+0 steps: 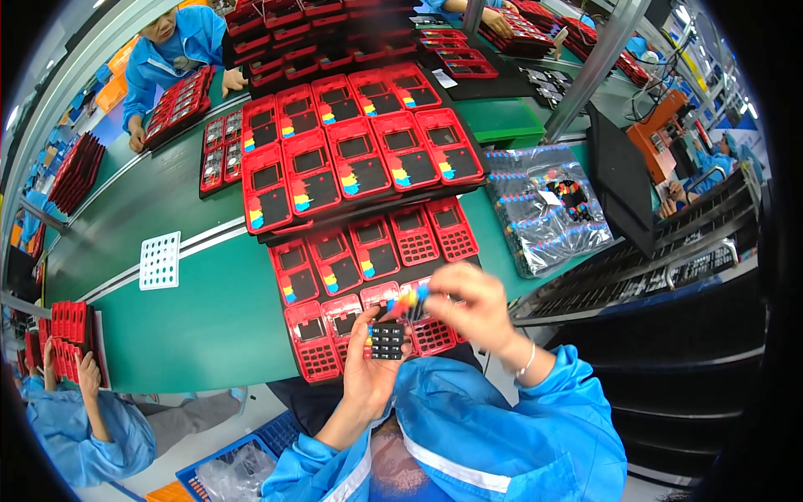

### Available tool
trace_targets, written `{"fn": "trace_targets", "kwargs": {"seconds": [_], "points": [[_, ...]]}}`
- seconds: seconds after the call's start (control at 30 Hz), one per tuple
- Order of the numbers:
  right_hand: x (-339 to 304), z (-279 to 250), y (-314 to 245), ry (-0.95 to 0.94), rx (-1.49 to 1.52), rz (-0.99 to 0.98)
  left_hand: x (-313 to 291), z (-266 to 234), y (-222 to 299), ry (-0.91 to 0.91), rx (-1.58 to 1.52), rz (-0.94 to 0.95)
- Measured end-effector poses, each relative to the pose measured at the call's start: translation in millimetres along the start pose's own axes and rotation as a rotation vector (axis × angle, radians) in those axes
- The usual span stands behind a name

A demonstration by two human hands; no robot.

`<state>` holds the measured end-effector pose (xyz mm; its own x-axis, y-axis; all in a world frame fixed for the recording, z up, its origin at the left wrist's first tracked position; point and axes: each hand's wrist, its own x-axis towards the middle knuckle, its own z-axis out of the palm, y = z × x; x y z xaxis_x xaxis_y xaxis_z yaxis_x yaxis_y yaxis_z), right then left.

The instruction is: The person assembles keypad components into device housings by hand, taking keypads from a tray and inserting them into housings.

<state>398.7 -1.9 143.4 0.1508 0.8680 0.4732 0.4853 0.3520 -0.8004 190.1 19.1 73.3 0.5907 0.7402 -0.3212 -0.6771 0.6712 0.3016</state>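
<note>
Both hands grip one rubbery black keypad (pixel 386 339): left hand (pixel 370 368) beneath, right hand (pixel 473 305) pinching its top.

Single head cam, fisheye, looks steeply down, close over green bench (pixel 192 318); edges curve at rim.

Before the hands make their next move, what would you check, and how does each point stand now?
1. Left hand grips the black keypad: ok.
2. Right hand pinches the small coloured pieces above the keypad: ok.
3. Keypad squarely aligned in the hand: cannot tell, blurred.
4. Red cases with no keypad lie within reach just in front of the hands: ok.
5. Bag of spare keypads lies to the right on the green table: ok.
</note>
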Motion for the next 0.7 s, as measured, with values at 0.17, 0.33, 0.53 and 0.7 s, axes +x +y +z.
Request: {"fn": "trace_targets", "kwargs": {"seconds": [0.17, 0.33, 0.53, 0.7], "points": [[19.7, -16.9, 25.1, -0.133, 0.548, 0.624, 1.8, 7.9, 3.5, 0.01, 0.112, -0.004], [7.4, -4.5, -3.5, -0.359, 0.162, 0.209, 4.4, 8.1, -3.3, -0.066, 0.128, 0.009], [-7.8, 8.8, 4.6, -0.254, 0.035, 0.233, 2.0, -7.1, -5.8, -0.063, 0.058, -0.106], [16.3, -1.1, 37.6, 0.051, 0.125, 0.364, 0.4, -4.9, 0.6, -0.129, 0.021, -0.082]]}}
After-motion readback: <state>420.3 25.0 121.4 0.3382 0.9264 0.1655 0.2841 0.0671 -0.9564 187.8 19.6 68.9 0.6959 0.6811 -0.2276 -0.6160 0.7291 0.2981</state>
